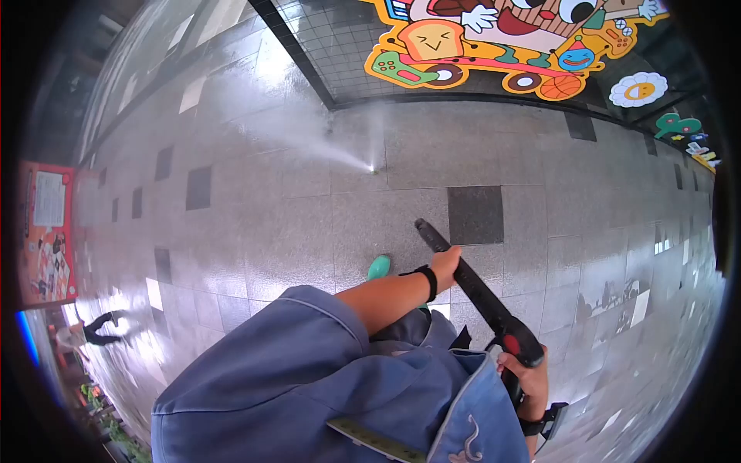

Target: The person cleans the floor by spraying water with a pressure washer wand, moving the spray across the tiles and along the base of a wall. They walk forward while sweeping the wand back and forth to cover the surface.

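A black pressure washer gun [486,297] with a red round mark near its rear lies diagonally in front of me. My left hand [445,266] is closed around the lance partway along. At its rear, my right hand [529,376] is wrapped round the grip; whether a finger presses the trigger is hidden. Beyond the lance tip, a white water spray [340,157] fans toward the upper left from a bright spot at the paving. Both wrists wear black bands. One green boot [379,267] shows below my left forearm.
Wet grey paving [293,224] with darker tiles spreads around me. A dark-framed window with a cartoon panel [471,58] and a flower sticker [639,90] stands ahead. At far left are a red poster board [48,231] and another person [96,330].
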{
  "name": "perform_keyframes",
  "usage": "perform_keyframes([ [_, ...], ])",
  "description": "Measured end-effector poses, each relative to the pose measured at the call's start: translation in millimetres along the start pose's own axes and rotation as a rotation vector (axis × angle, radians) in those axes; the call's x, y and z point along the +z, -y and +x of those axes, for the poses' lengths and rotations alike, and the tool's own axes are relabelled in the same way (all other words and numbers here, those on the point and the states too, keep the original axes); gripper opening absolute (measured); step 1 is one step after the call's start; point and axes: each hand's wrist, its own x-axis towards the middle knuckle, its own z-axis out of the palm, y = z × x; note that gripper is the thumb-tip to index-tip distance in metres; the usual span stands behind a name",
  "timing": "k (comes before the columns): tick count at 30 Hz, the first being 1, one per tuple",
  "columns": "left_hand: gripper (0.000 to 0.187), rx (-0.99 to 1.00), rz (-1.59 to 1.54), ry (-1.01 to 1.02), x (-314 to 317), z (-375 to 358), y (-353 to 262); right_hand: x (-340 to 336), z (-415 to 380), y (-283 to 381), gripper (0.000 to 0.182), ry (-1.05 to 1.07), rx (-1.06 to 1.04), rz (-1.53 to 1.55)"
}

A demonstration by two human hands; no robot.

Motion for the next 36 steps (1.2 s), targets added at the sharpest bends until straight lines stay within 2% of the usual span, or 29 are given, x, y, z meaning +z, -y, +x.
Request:
perform_keyframes([
  [2,0.028,0.021,-0.030,-0.081,-15.3,-15.1,-10.1,22.0,-1.7,-3.3,0.028,-0.012,0.015,0.044],
  [3,0.029,0.048,0.035,-0.217,-84.9,-35.7,-26.2,65.0,-5.9,-17.7,0.029,0.090,0.074,0.160],
  [5,0.030,0.034,0.058,-0.247,-91.5,-51.4,-30.4,75.9,-12.9,-20.2,0.030,0.091,0.103,0.144],
  [6,0.030,0.076,0.102,-0.358,-135.8,-79.5,-61.3,113.2,-14.9,-22.4,0.030,0.173,0.127,0.239],
  [8,0.031,0.057,0.064,-0.236,-123.1,-50.9,-54.0,104.0,-9.3,-17.9,0.031,0.121,0.078,0.159],
  [10,0.031,0.047,0.051,-0.213,-111.9,-47.0,-54.5,100.5,-5.9,-17.5,0.032,0.100,0.069,0.156],
  [36,0.030,0.051,0.024,-0.206,-104.5,-48.5,-53.8,96.7,-1.8,-14.0,0.033,0.094,0.106,0.161],
])
